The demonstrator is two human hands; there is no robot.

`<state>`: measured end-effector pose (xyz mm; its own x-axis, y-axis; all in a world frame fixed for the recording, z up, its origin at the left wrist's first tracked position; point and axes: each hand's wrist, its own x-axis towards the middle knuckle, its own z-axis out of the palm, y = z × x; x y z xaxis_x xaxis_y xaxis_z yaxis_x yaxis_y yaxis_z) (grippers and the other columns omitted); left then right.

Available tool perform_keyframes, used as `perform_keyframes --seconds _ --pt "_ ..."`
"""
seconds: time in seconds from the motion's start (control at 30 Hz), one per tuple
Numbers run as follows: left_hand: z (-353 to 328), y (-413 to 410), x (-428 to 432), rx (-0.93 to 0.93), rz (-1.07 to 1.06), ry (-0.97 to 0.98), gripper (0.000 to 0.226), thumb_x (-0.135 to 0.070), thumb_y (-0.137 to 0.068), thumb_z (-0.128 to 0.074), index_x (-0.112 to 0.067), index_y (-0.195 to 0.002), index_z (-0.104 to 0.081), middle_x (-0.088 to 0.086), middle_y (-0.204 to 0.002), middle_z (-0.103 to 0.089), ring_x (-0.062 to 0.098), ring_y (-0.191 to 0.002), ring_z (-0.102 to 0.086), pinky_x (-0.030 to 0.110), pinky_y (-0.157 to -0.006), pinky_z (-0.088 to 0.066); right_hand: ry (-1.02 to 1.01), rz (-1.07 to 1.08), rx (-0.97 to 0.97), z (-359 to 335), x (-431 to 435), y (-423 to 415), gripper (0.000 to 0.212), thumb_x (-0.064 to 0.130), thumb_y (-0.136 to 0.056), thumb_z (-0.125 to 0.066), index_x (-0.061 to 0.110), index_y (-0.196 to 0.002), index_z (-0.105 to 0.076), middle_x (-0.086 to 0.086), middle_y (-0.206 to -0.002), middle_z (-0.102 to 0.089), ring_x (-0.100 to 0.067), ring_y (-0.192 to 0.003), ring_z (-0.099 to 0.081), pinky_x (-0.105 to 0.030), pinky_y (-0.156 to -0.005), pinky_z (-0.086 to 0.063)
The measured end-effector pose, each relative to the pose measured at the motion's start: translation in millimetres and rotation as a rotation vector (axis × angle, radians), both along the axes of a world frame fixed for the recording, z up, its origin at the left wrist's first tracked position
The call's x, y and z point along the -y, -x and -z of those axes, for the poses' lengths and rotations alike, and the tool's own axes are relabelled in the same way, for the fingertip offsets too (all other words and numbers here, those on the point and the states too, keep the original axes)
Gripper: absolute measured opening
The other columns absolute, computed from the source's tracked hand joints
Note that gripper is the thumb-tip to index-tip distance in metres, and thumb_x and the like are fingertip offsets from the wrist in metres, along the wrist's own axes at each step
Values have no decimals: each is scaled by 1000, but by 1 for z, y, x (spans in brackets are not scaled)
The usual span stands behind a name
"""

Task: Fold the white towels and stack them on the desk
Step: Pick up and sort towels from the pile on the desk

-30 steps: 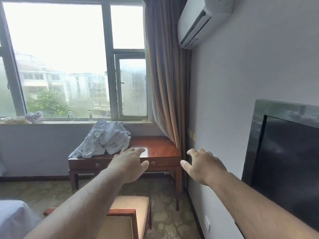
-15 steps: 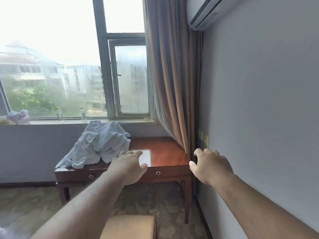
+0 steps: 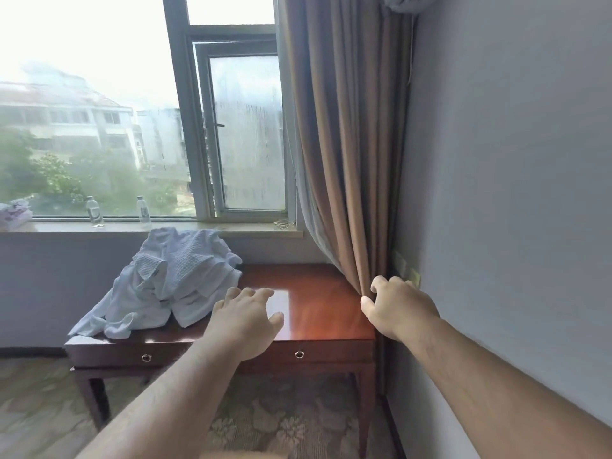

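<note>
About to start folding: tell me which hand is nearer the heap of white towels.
Left. The left hand hovers just right of the towel heap, its fingers at the heap's edge. The right hand is farther right, by the curtain.

No text can be read — the labels on the two bottles [image 3: 93, 212] are blurred.

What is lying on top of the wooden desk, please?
A crumpled heap of white towels lies on the left part of the desk. The right part shows bare wood. Whatever lies beneath the heap is covered.
</note>
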<state>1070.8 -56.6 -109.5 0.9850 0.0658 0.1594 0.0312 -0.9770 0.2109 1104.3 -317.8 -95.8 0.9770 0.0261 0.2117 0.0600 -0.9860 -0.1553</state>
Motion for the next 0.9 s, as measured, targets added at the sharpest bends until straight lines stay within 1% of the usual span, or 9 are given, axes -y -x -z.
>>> perform_keyframes --seconds 0.13,0.23,0.33,0.5,0.57,0.67,0.8,0.9 --pt "19 -38 9 36 -54 34 59 -47 -97 -39 -33 -153 -32 -7 -152 -39 20 -139 -25 40 -115 -23 -15 -20 -28 24 9 -48 41 51 -98 -39 24 -125 -56 -1 -122 -59 -23 -114 -52 -39 -89 -47" --pt "20 -72 18 60 -37 22 60 -47 -96 -39 -33 -154 -31 -9 -153 -38 19 -141 -24 40 -115 -23 -39 -26 -42 30 12 -78 38 52 -98 -39 25 -119 -58 0 -118 -60 -23 -112 -52 -39 -89 -48" --pt "8 -114 23 90 -34 20 61 -49 -95 -40 -34 -153 -32 -8 -153 -39 20 -142 -25 41 -115 -24 -57 -35 17 16 16 -111 42 52 -97 -39 25 -125 -56 0 -120 -59 -24 -114 -51 -40 -89 -46" --pt "-17 -200 23 142 -8 8 61 -52 -93 -42 -34 -151 -34 -5 -150 -43 23 -138 -30 42 -112 -28 -6 -38 81 -17 11 -184 52 57 -95 -40 26 -138 -46 -2 -125 -56 -27 -120 -49 -42 -89 -43" --pt "-30 -237 17 158 -6 10 62 -52 -93 -42 -33 -151 -32 -2 -149 -43 24 -137 -30 43 -111 -28 11 -43 108 -35 4 -219 55 57 -95 -41 26 -141 -44 -3 -129 -55 -28 -123 -48 -43 -94 -43" --pt "-43 -290 -2 156 -23 27 65 -54 -95 -41 -33 -154 -27 -1 -153 -40 25 -141 -25 46 -114 -25 53 -56 130 -55 -12 -269 53 55 -96 -42 26 -140 -44 -3 -132 -54 -27 -124 -48 -43 -98 -43" --pt "-52 -363 -34 126 -48 40 66 -55 -96 -41 -32 -156 -25 -1 -156 -37 25 -145 -22 46 -118 -23 158 -86 145 -77 -38 -338 49 53 -97 -41 25 -136 -45 -3 -130 -54 -27 -122 -49 -43 -97 -43" --pt "-51 -406 -49 149 -36 45 64 -55 -96 -42 -32 -155 -27 -1 -155 -38 25 -144 -24 45 -117 -23 126 -134 201 -84 -53 -377 48 51 -97 -41 25 -138 -45 -3 -129 -55 -26 -120 -50 -42 -97 -44"
